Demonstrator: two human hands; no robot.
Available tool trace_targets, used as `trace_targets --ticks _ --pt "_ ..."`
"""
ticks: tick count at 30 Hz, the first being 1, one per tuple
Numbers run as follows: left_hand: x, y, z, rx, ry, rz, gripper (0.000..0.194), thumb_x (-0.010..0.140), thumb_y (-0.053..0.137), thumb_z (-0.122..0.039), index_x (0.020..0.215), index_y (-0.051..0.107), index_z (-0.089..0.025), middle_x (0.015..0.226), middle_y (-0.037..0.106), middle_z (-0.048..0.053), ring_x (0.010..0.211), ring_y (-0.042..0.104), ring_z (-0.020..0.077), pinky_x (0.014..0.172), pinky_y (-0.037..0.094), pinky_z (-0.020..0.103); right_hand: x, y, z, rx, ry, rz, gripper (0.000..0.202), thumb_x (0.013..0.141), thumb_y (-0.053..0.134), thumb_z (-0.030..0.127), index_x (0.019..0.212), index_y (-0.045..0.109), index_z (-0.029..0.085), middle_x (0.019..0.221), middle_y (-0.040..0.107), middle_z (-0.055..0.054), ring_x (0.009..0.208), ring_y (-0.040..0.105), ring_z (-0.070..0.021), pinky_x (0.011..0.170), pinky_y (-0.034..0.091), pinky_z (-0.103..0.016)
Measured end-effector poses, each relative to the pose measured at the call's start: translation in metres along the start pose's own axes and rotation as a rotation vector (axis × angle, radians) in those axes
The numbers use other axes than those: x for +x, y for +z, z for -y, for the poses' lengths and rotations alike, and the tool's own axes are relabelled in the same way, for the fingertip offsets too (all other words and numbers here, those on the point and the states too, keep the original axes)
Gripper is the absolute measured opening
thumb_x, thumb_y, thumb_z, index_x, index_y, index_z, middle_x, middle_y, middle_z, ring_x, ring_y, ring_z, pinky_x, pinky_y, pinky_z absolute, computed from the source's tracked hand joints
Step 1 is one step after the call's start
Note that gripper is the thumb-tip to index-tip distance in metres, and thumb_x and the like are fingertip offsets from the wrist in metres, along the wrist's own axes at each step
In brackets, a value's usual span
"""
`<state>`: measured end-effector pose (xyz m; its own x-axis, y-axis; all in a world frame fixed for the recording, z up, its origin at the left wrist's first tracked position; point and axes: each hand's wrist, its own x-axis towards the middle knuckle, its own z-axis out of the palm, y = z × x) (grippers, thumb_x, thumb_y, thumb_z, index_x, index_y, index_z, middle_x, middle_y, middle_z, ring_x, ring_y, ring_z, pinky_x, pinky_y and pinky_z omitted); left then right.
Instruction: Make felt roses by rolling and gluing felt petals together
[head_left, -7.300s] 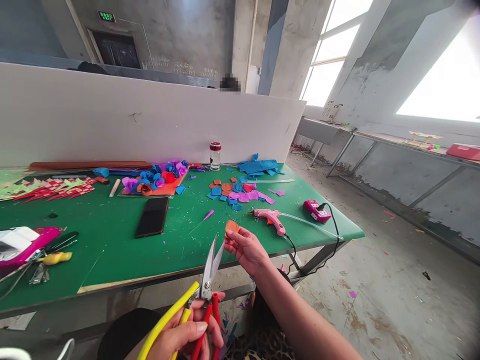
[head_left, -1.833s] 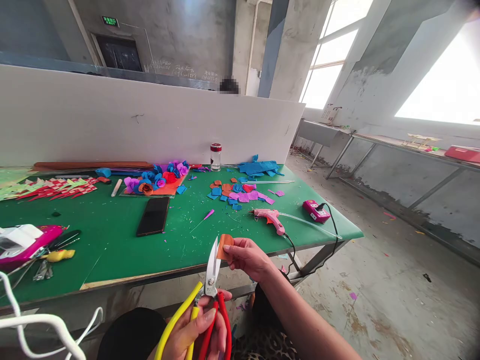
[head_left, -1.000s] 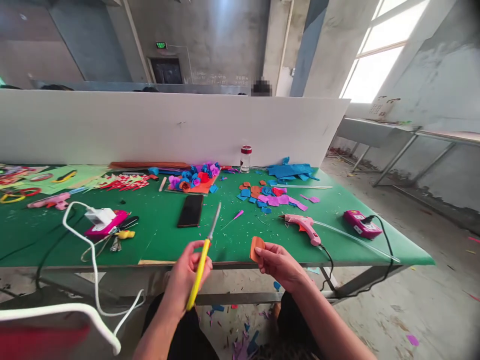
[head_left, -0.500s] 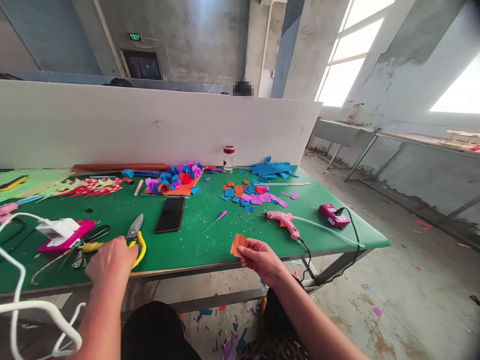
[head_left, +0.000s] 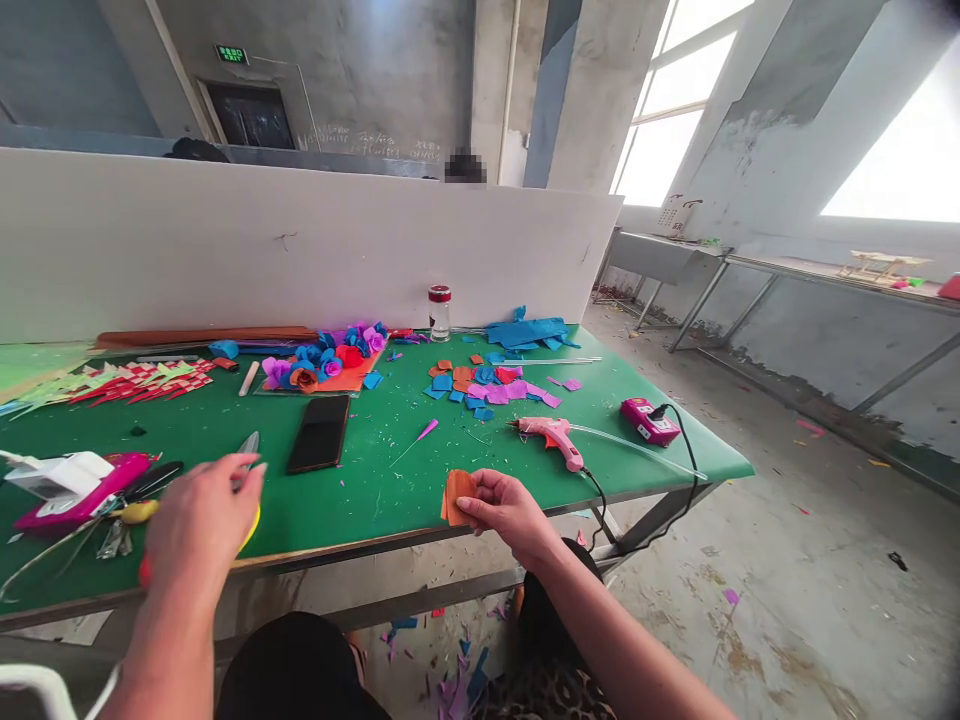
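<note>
Head view: a green table [head_left: 390,490] carries a dark phone [head_left: 319,433], lying flat; places below are told from the phone.
Right hand [head_left: 501,508]: right of the phone and nearer the person, its grip closed between thumb and fingers on orange paper [head_left: 458,498].
Orange paper: held up in that pinch at the table's near edge, right of the phone and closer to the person; layers show along its left side.
Left hand [head_left: 206,510]: left of the phone and nearer, back of the hand upward, fingers bent over scissors [head_left: 252,441]; cannot tell whether its grip is closed on them or loose.
Scissors: mostly covered by the left hand; a blade shows left of the phone, a bit of yellow handle nearer the person.
Glue gun [head_left: 551,437]: pink, right of the phone, nozzle toward it, cord dropping over the table's edge.
Purple cone [head_left: 427,430]: on a thin stem, between phone and glue gun.
Paper pieces [head_left: 510,392]: blue, orange, purple and red, scattered beyond the phone to the right.
Paper flowers [head_left: 308,357]: bunched just beyond the phone.
Jar [head_left: 440,315]: upright, red-lidded, beyond the phone and rightward.
</note>
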<state>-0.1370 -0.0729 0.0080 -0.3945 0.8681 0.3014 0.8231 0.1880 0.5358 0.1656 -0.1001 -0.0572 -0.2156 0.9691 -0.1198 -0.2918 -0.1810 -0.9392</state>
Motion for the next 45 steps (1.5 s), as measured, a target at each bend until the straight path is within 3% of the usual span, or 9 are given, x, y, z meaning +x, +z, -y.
trace_targets --ticks 1,5,9,14,27,31,34,39,45 --pt "-0.007 0.005 -0.011 -0.057 0.033 0.068 0.027 0.077 0.059 -0.043 0.089 0.071 -0.022 0.083 0.073 0.005 0.068 0.061 0.0195 0.058 0.043 0.026 0.001 0.001 -0.001 -0.01 0.001 0.017 0.05 0.055 0.086 0.049 0.08 0.057 0.017 0.061 0.059 0.005 0.047 0.047 -0.0062 0.049 0.036 -0.021" --pt "-0.045 0.036 -0.057 -0.647 0.087 0.682 0.051 0.076 0.057 -0.062 0.089 0.074 -0.015 0.083 0.071 0.01 0.068 0.058 0.0184 0.051 0.043 0.025 0.003 0.008 -0.005 -0.085 -0.018 0.1 0.048 0.056 0.085 0.05 0.077 0.057 0.017 0.061 0.058 0.005 0.047 0.046 -0.0063 0.047 0.032 -0.021" --pt "-0.07 0.058 -0.079 -0.79 0.005 0.861 0.046 0.067 0.071 -0.059 0.076 0.072 -0.014 0.055 0.052 -0.002 0.047 0.036 0.0078 0.04 0.023 0.019 0.004 0.011 -0.006 -0.149 -0.036 0.149 0.045 0.059 0.083 0.051 0.075 0.058 0.016 0.061 0.057 0.004 0.05 0.047 -0.007 0.048 0.034 -0.022" --pt "-0.071 0.07 -0.076 -0.909 -0.153 0.898 0.045 0.06 0.077 -0.054 0.075 0.072 -0.013 0.044 0.04 -0.006 0.041 0.029 0.0054 0.039 0.017 0.019 0.004 0.004 -0.004 -0.125 -0.017 0.126 0.047 0.058 0.084 0.051 0.08 0.061 0.016 0.062 0.06 0.004 0.049 0.047 -0.0068 0.047 0.035 -0.021" --pt "-0.06 0.093 -0.077 -1.111 -0.222 0.723 0.037 0.056 0.083 -0.043 0.071 0.066 -0.013 0.049 0.056 -0.002 0.045 0.047 0.008 0.041 0.038 0.019 0.013 -0.013 0.0 -0.124 0.026 0.009 0.044 0.064 0.077 0.053 0.083 0.063 0.016 0.058 0.06 0.003 0.047 0.051 -0.0085 0.05 0.041 -0.022" --pt "-0.047 0.106 -0.078 -1.096 -0.215 0.664 0.038 0.054 0.082 -0.039 0.074 0.062 -0.014 0.059 0.066 0.002 0.053 0.059 0.0129 0.047 0.047 0.022 0.043 -0.036 0.028 -0.485 -0.158 -0.173 0.027 0.076 0.062 0.044 0.079 0.06 0.018 0.062 0.059 0.002 0.05 0.05 -0.011 0.05 0.039 -0.024" --pt "-0.04 0.119 -0.081 -0.976 -0.139 0.651 0.033 0.056 0.077 -0.04 0.069 0.059 -0.015 0.05 0.06 -0.001 0.043 0.052 0.0107 0.038 0.039 0.02 0.081 -0.049 0.05 -1.014 -0.228 -0.32 0.011 0.076 0.057 0.026 0.07 0.061 0.017 0.062 0.058 0.002 0.057 0.05 -0.0128 0.054 0.035 -0.025" --pt "-0.04 0.132 -0.088 -0.78 -0.045 0.667 0.029 0.058 0.073 -0.042 0.063 0.061 -0.016 0.04 0.045 -0.007 0.033 0.033 0.0053 0.032 0.02 0.018 0.127 -0.059 0.068 -1.088 -0.229 -0.318 0.006 0.069 0.067 0.021 0.074 0.067 0.017 0.071 0.066 -0.002 0.069 0.058 -0.017 0.063 0.039 -0.026" --pt "-0.04 0.128 -0.091 -0.946 -0.077 0.783 0.034 0.054 0.078 -0.042 0.069 0.062 -0.016 0.048 0.053 -0.004 0.036 0.037 0.0062 0.031 0.026 0.018 0.081 -0.074 0.083 -0.887 -0.318 -0.312 0.024 0.086 0.056 0.037 0.091 0.069 0.018 0.085 0.07 -0.004 0.072 0.062 -0.0156 0.067 0.046 -0.027"
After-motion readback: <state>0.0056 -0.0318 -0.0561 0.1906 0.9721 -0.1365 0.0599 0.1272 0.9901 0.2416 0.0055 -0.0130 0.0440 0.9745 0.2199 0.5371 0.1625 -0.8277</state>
